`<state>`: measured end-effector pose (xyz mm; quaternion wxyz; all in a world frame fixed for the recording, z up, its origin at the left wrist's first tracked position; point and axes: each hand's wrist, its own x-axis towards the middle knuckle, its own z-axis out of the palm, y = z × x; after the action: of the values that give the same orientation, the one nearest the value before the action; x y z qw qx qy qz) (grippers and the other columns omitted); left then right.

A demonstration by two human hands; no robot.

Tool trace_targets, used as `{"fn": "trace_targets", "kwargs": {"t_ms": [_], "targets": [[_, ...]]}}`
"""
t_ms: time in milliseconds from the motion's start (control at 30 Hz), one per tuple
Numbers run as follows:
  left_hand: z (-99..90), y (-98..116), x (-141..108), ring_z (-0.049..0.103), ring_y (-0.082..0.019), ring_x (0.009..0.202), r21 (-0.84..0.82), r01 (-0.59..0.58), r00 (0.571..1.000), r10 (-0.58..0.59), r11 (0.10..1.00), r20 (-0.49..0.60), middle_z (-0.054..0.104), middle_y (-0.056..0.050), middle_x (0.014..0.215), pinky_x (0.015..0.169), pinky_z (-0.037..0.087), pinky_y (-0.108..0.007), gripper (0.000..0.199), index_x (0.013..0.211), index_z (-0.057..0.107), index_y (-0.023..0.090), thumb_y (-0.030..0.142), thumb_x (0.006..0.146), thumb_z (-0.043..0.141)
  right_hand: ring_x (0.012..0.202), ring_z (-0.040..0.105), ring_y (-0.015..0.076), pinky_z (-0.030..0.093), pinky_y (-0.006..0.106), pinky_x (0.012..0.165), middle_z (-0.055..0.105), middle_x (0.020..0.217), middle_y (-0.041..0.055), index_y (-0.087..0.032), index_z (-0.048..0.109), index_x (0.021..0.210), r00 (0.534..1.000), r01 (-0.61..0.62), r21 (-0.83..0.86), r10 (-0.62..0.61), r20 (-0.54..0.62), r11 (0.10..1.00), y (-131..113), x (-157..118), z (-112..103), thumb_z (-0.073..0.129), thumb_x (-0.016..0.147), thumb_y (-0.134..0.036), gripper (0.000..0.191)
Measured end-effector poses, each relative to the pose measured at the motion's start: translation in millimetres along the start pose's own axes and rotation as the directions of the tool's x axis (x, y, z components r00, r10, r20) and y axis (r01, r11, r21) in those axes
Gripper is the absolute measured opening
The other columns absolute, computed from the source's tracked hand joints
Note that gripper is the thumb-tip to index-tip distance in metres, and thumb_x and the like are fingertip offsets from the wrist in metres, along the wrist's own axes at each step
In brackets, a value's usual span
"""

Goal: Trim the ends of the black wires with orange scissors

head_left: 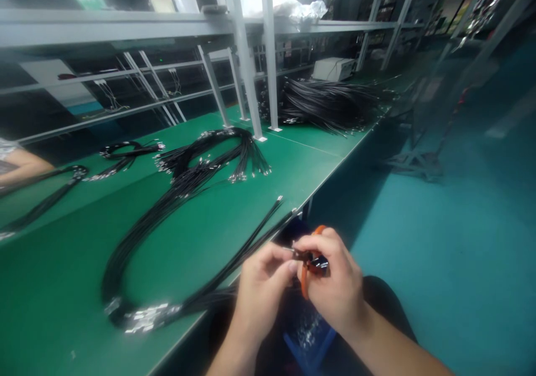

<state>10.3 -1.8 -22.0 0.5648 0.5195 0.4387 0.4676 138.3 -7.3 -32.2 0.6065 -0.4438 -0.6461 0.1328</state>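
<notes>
My right hand (337, 284) is closed around a tool with orange handles (305, 280), its fingertips near the tool's dark jaws. Beside it, my left hand (262, 289) pinches a small piece at the jaws, probably a cable end, too small to make out clearly. The two hands almost touch, just off the front edge of the green table (201, 242). A long bundle of black cables (134, 233) curves over the table and runs behind my left hand. Pale labels or connectors (153, 315) cover part of its bend.
More black cables (326, 102) lie at the back by white shelf posts (270, 57). A blue container (312, 337) with small bits sits below my hands. At far left rests another person's arm (25, 165). A shelf (125, 27) spans above.
</notes>
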Motion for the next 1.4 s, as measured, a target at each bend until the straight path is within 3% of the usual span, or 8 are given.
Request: {"fn": "trace_targets", "kwargs": {"t_ms": [167,300,367,433,533,600,800,1400], "targets": [[-2.0,-1,-1,0.053,-0.007,0.058,-0.06,-0.073,0.99,0.065,0.995,-0.128,0.061,0.003,0.068,0.056,0.044,-0.016,0.008,0.072,0.063,0.016,0.02,0.077,0.068,0.075,0.057,0.0194,0.048,0.032,0.067,0.061,0.082,-0.0004,-0.032,0.052,0.107,0.998,0.026,-0.095,-0.031,-0.059,0.995,7,-11,-1,0.059,0.068,0.007,0.056],[-6.6,-3,2,0.055,-0.006,0.055,-0.057,-0.068,0.989,0.059,0.996,-0.134,0.062,0.003,0.068,0.056,0.045,-0.017,0.007,0.073,0.064,0.016,0.02,0.077,0.069,0.077,0.063,0.0191,0.05,0.03,0.069,0.066,0.086,0.0016,-0.029,0.056,0.1,0.966,-0.258,0.005,0.258,-0.018,0.966,-3,-18,-10,0.065,0.07,-0.004,0.039],[-7.3,-4,4,0.056,-0.006,0.056,-0.052,-0.074,0.986,0.066,0.996,-0.156,0.062,0.003,0.069,0.056,0.046,-0.017,0.006,0.073,0.065,0.016,0.019,0.076,0.069,0.073,0.064,0.0185,0.051,0.029,0.066,0.068,0.082,0.0021,-0.026,0.058,0.093,0.882,-0.47,0.174,0.455,0.118,0.865,-13,-20,-14,0.068,0.07,-0.012,0.029],[-7.0,-5,4,0.057,-0.007,0.056,-0.045,-0.099,0.978,0.089,0.994,-0.186,0.062,0.003,0.071,0.057,0.047,-0.017,0.006,0.072,0.065,0.017,0.017,0.076,0.069,0.057,0.061,0.0149,0.049,0.025,0.053,0.066,0.07,0.0007,-0.023,0.059,0.085,0.731,-0.682,0.281,0.611,0.304,0.675,-20,-20,-16,0.069,0.069,-0.017,0.02],[-5.7,-6,3,0.058,-0.008,0.059,-0.015,-0.138,0.971,0.132,0.99,-0.2,0.062,0.002,0.075,0.058,0.048,-0.019,0.005,0.073,0.065,0.017,0.016,0.076,0.068,0.035,0.047,0.0072,0.037,0.02,0.037,0.064,0.059,-0.0007,-0.019,0.056,0.079,0.495,-0.869,0.285,0.692,0.526,0.405,-22,-18,-16,0.07,0.068,-0.025,0.019],[-4.6,-7,2,0.059,-0.01,0.061,0.021,-0.138,0.973,0.14,0.99,-0.183,0.062,0.001,0.076,0.059,0.049,-0.021,0.004,0.074,0.065,0.017,0.016,0.077,0.068,0.031,0.044,0.0055,0.033,0.018,0.035,0.065,0.058,0.0005,-0.017,0.055,0.08,0.426,-0.905,0.282,0.688,0.588,0.319,-21,-15,-15,0.07,0.068,-0.03,0.023],[-0.6,-6,1,0.06,-0.012,0.067,0.103,-0.127,0.981,0.141,0.986,-0.134,0.062,0.001,0.071,0.059,0.048,-0.02,0.005,0.071,0.066,0.017,0.016,0.075,0.069,0.031,0.042,0.004,0.031,0.017,0.035,0.065,0.058,0.0003,-0.016,0.053,0.081,0.425,-0.905,0.285,0.684,0.593,0.315,-19,-8,-13,0.068,0.07,-0.034,0.025],[0.8,-14,7,0.059,-0.013,0.064,0.172,-0.108,0.989,0.123,0.979,-0.08,0.061,0.0,0.071,0.058,0.048,-0.022,0.004,0.074,0.065,0.017,0.019,0.077,0.066,0.023,0.038,0.0044,0.025,0.014,0.024,0.058,0.049,-0.0071,-0.02,0.05,0.082,0.294,-0.954,0.148,0.738,0.607,0.259,-12,-15,-15,0.063,0.076,-0.034,0.021]]}}
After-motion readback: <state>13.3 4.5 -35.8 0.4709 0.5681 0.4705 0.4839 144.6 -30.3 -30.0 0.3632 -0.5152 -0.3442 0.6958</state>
